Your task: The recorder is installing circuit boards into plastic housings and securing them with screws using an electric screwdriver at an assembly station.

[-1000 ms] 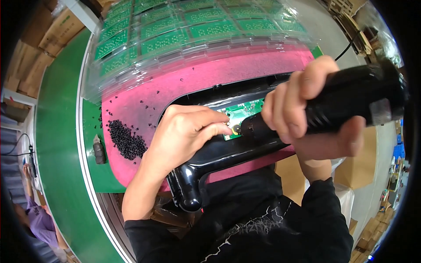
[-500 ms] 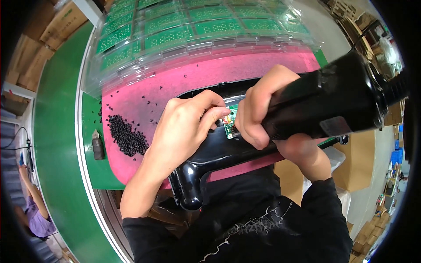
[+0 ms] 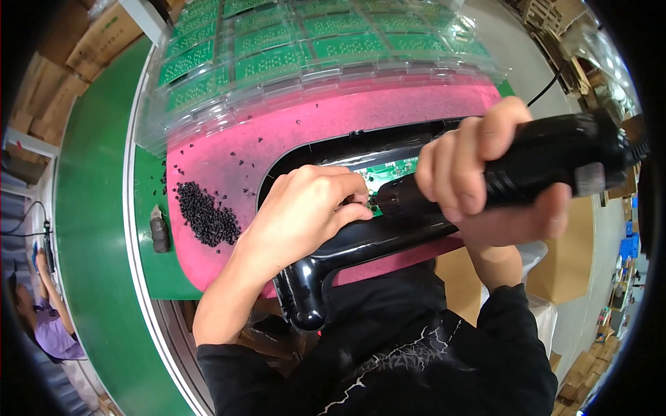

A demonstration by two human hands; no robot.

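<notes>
The power screwdriver is being gripped by the right hand over the circuit board in the black case. The left hand, its hold being hidden, is being exposed to jabs should the screwdriver slip.

Blocked at right by black tool, at back by plastic trays. Passable over pink mat between trays and black parts.
</notes>
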